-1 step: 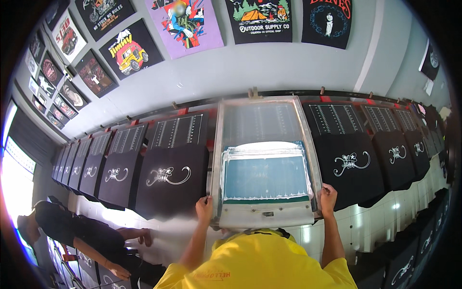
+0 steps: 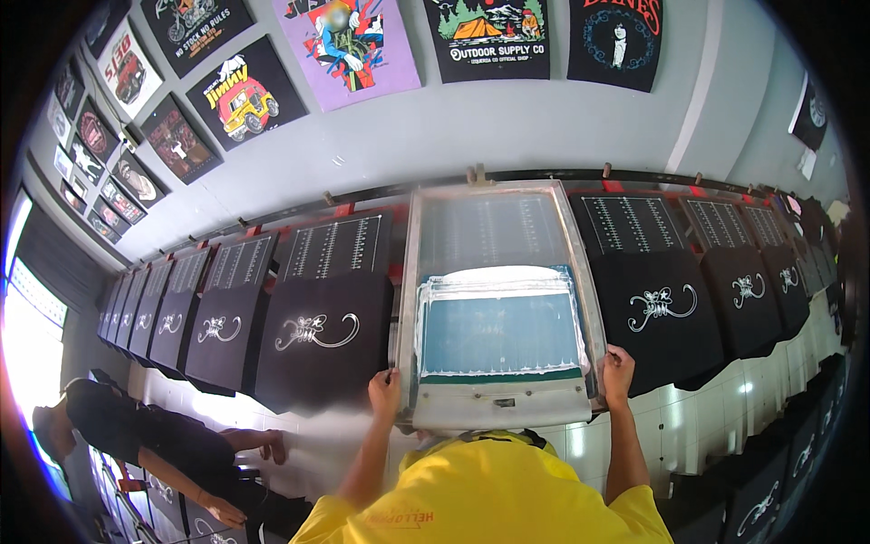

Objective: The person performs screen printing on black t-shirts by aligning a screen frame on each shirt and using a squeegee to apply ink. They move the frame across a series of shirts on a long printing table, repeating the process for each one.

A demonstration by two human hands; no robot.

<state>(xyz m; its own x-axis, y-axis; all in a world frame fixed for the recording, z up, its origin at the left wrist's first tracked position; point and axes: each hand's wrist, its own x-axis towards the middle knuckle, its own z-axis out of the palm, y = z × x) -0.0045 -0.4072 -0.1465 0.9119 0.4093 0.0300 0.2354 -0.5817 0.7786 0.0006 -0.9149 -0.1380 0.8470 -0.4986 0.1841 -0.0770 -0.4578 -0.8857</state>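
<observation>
In front of me a silk-screen frame (image 2: pixel 413 272) lies flat over a print station. Its mesh is blue-green (image 2: pixel 498 335) in the near part and grey in the far part. White ink (image 2: pixel 497 279) forms a thick band across the mesh and thin lines down its sides. My left hand (image 2: pixel 384 392) is closed at the frame's near left edge. On the opposite side, my right hand (image 2: pixel 619 374) is closed on the near right edge, thumb uppermost. A pale strip (image 2: pixel 503 406) spans the frame's near end. What lies under the screen is mostly hidden.
Black shirts with white scroll prints lie in a row to the left (image 2: pixel 322 335) and right (image 2: pixel 666 317). A dark rail (image 2: pixel 362 192) runs behind them. A person in black (image 2: pixel 154 431) bends at the lower left. More printed black pieces (image 2: pixel 761 508) stand at the lower right.
</observation>
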